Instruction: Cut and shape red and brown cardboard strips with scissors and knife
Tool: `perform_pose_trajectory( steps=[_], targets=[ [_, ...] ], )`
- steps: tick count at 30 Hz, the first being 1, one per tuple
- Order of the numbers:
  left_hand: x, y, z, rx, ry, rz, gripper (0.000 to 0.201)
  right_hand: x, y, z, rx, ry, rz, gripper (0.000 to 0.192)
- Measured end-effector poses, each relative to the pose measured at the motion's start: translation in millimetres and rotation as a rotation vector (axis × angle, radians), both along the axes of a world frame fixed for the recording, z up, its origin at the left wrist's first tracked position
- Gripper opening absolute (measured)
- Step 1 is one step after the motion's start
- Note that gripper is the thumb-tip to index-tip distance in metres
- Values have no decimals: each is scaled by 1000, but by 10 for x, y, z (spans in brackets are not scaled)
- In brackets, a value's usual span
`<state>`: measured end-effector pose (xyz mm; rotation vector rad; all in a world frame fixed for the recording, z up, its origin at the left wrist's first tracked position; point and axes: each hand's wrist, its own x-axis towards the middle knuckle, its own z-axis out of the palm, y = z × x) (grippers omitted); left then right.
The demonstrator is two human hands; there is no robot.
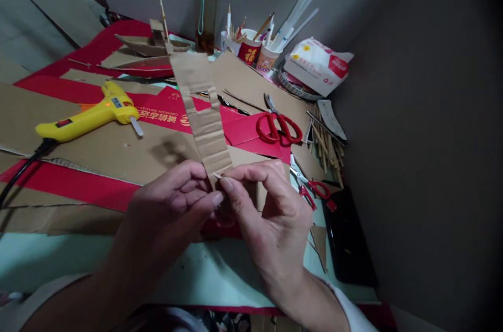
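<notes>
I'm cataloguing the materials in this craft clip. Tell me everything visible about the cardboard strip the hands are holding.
The cardboard strip is long, narrow and brown, with corrugated ribbing and creases across its lower part and jagged, notched edges. It stands nearly upright, leaning slightly left toward the top. Its bottom end is pinched between the left hand and the right hand, held above the cardboard-covered table. Nothing else touches it.

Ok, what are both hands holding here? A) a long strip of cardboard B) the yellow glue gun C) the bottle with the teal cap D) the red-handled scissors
A: the left hand and right hand pinch the lower end of the cardboard strip, which rises away from them; the glue gun and scissors lie untouched on the table.
</notes>
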<state>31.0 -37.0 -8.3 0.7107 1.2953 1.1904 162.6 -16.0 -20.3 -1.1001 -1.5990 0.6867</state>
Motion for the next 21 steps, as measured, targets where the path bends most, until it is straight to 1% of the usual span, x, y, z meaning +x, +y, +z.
perform_pose_trajectory(
  steps=[2,7,9,11,13,15,18,21],
  targets=[
    [1,-1,11,-4,-14,8,20,-9,-13,-17,-39,46,-13,14],
    [-47,-32,-9,-22,41,17,20,-46,-28,-25,-100,183,-28,20],
    [-76,-43,-36,-9,73,20,18,-60,-29,-15,-102,181,-23,21],
    [-99,-46,-53,2,65,12,21,-67,-31,-9,-79,146,-22,20],
    [-112,-40,-46,-8,53,5,23,-58,-32,-6,-46,97,-14,19],
    [-118,-30,-17,-47,97,22,26,-27,-26,5,-41,56,26,17],
    [-137,-7,23,-114,155,70,27,62,-4,52,-76,58,95,10],
    [-177,26,19,-59,71,69,24,164,26,110,-152,114,124,4]
  ],
)
